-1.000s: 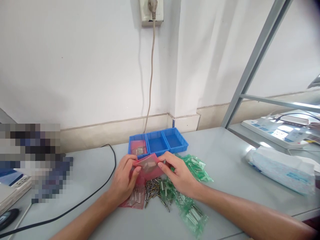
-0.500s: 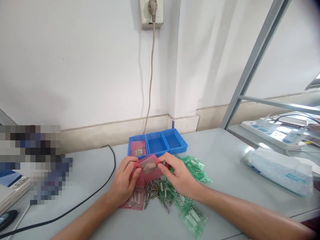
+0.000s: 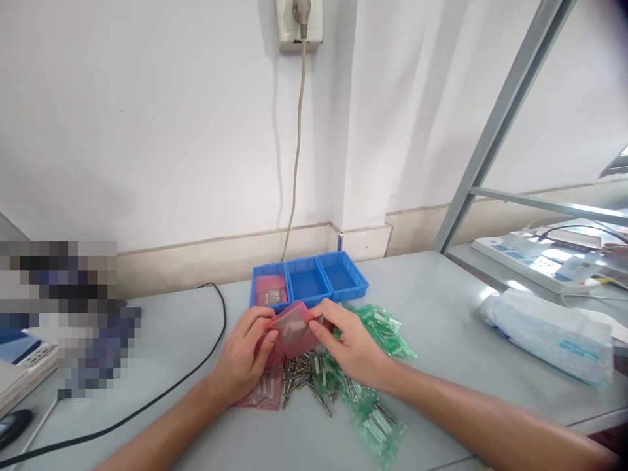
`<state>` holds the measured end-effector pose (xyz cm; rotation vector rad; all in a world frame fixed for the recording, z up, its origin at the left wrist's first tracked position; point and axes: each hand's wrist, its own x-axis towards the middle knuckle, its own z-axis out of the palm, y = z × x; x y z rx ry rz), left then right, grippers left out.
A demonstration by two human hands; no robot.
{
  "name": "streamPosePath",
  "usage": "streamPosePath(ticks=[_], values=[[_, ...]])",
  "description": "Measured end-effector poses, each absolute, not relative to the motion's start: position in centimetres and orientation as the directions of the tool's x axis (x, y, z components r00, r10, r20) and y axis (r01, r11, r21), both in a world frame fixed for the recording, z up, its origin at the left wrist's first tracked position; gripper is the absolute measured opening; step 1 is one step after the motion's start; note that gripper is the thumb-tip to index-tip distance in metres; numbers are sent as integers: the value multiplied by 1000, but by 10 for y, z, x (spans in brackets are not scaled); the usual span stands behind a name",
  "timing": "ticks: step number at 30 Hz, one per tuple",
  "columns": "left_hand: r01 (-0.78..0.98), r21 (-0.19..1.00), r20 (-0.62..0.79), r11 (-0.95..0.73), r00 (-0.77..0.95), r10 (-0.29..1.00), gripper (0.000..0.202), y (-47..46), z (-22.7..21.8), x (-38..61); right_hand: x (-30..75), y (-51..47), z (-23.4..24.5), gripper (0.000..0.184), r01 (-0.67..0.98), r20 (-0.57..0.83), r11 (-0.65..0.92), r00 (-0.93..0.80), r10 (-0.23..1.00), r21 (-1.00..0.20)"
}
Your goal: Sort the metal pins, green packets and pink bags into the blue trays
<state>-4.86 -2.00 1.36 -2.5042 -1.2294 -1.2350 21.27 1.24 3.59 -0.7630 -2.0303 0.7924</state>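
Note:
Both hands pinch a small red plastic bag with small metal parts inside, held just above the table. My left hand grips its left edge, my right hand its right edge. Under them lie loose metal pins, another red bag and several green bags of parts. Behind stand three joined blue trays; the left tray holds a red bag, the other two look bare.
A black cable curves across the table on the left. A white wrapped pack lies at the right, near a power strip and a grey metal frame. A wall socket sits above with a cord hanging down.
The hands and the red bag have barely shifted; the bag is tilted slightly more upright between the fingers.

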Motion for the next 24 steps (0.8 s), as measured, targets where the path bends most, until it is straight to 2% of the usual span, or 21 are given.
streamPosePath(ticks=[24], values=[[689,256,692,-678,360,626,19,-20,13,-48,212,11,34,20,244,461,633,-504,730,-735]])
